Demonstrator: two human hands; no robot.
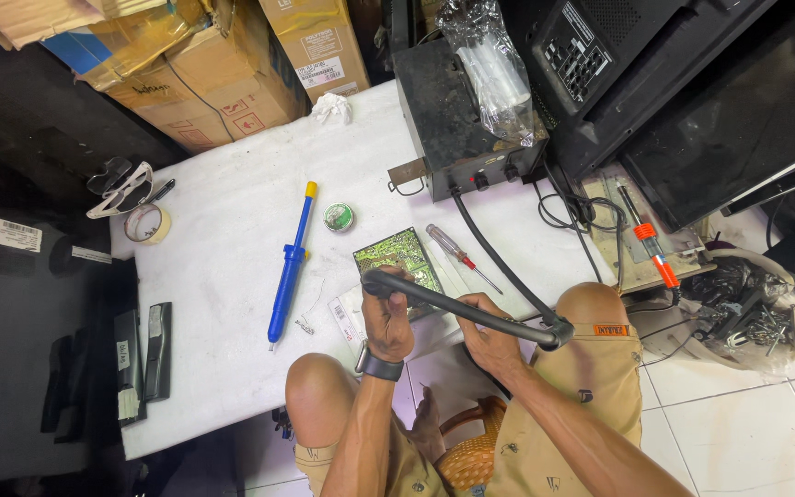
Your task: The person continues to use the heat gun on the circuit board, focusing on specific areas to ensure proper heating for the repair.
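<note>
Left hand (pixel 386 322) (wrist bent) around black wand (pixel 457 308)

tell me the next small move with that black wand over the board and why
Probably lower the tip of the hot-air wand a little closer to the green circuit board. The left hand grips it near the tip, which sits at the board's near edge, and the right hand steadies the handle where the hose joins.

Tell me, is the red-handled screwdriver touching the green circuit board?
Apart. The head view shows a strip of white table between the red-handled screwdriver and the green circuit board's right edge.
</note>
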